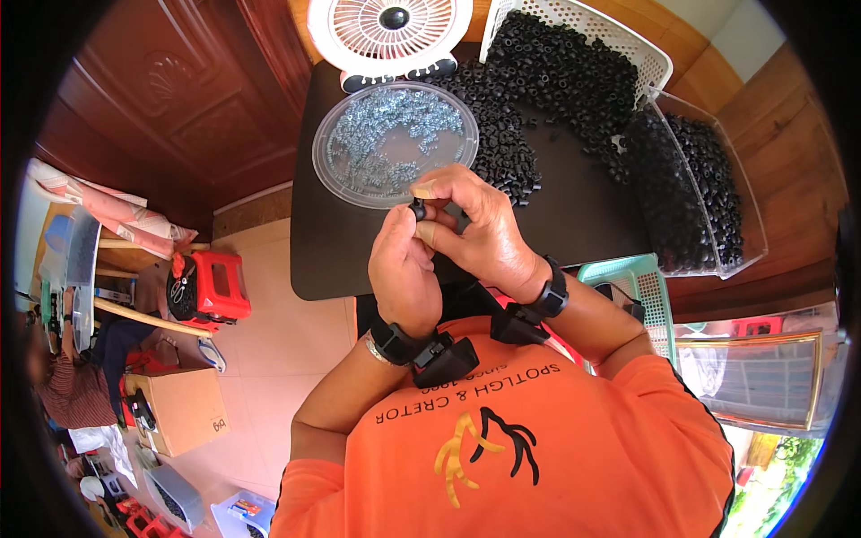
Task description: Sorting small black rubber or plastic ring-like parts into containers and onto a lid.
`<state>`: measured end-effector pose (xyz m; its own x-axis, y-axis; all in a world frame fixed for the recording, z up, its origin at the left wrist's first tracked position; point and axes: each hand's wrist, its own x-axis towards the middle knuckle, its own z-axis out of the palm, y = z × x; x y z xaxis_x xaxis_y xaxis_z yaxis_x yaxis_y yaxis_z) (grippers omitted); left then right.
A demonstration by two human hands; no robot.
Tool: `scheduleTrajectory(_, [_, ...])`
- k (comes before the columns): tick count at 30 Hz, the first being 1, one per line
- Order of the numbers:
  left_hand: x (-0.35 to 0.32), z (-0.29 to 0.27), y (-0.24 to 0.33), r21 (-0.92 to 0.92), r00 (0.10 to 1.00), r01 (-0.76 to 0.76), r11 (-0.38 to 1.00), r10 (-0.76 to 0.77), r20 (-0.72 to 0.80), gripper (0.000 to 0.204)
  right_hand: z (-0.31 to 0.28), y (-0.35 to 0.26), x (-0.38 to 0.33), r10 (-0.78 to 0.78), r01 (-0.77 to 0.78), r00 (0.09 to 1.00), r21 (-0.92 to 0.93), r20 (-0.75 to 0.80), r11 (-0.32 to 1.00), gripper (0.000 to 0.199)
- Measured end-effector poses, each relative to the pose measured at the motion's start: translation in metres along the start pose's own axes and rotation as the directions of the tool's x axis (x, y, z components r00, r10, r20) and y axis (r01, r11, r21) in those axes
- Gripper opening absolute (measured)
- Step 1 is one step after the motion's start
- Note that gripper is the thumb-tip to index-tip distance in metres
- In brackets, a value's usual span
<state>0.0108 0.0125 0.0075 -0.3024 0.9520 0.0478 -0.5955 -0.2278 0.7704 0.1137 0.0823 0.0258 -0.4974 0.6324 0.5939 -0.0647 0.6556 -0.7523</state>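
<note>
Above the near edge of the dark table, both of my hands meet at a small black ring-like part (418,210). My left hand (404,273) is closed, pinching the part at its fingertips. My right hand (489,235) is also closed, with thumb and forefinger on the same part; its other fingers are partly hidden. Just beyond my fingers stands a round clear plastic tub (325,182) with many tiny bluish, shiny pieces inside. Loose black ring-shaped parts (504,148) lie in a heap right of the tub.
A white fan (391,40) stands behind the tub. At the back right, a white basket (652,60) and a clear bin (749,260) hold more black parts. A green basket (662,332) sits by my right arm. A co-worker (76,390) is at the far left, near a red stool (221,282).
</note>
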Motion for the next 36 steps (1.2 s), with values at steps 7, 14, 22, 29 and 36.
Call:
scheduleTrajectory(7, [0.000,0.006,0.002,-0.038,0.995,0.034,0.999,-0.030,0.093,0.031,-0.026,0.000,0.008,0.001,-0.001,0.991,0.001,0.135,1.000,0.036])
scheduleTrajectory(14, [-0.001,0.001,-0.006,0.066,0.990,-0.085,0.994,0.077,0.120,0.029,-0.027,0.003,0.007,-0.084,0.082,0.977,0.020,0.196,0.996,0.038])
scheduleTrajectory(22, [0.001,0.006,-0.006,0.025,0.987,-0.118,0.993,0.114,0.115,0.028,-0.022,0.005,0.002,-0.003,0.000,0.988,0.023,0.153,1.000,0.039])
scheduleTrajectory(29, [0.002,0.002,-0.006,0.030,0.987,-0.084,0.996,0.079,0.137,0.029,-0.028,-0.001,0.004,-0.155,0.197,0.968,-0.213,0.196,0.957,0.042])
scheduleTrajectory(36, [-0.002,0.008,0.001,0.125,0.991,-0.002,0.992,-0.016,0.135,0.036,-0.029,-0.002,0.002,-0.146,0.175,0.981,-0.255,0.130,0.951,0.038])
